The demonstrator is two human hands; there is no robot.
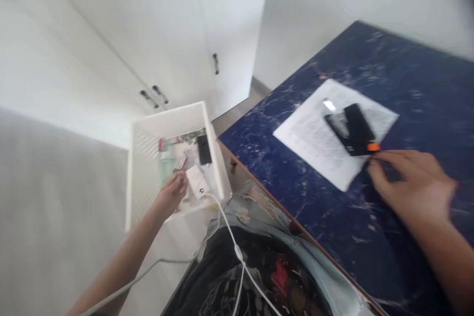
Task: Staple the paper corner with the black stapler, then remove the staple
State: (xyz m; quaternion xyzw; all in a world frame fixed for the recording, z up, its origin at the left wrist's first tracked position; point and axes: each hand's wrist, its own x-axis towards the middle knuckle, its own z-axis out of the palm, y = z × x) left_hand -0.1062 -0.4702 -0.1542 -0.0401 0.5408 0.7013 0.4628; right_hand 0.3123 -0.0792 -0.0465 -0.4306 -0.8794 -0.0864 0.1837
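Observation:
My left hand [173, 191] reaches into a white plastic basket [168, 112], fingers drawn together. At its fingertips is a thin pinkish strip [182, 162]; blur hides whether it is gripped. Just right of those fingers is a white box-shaped device [197, 181] with a white cable. On the blue table, my right hand [411, 182] pinches thumb and forefinger at a small orange piece [374, 146]. That piece lies at the near end of flat black items [358, 123], one with a clear part. Beneath them is a printed white sheet [307, 133].
The dark blue marbled table [414, 89] has its edge beside my lap. A black flat item [204, 149] and a pale green thing [167, 165] lie in the basket. White cables [229, 229] cross my lap. White cabinets [166, 24] with black handles stand beyond.

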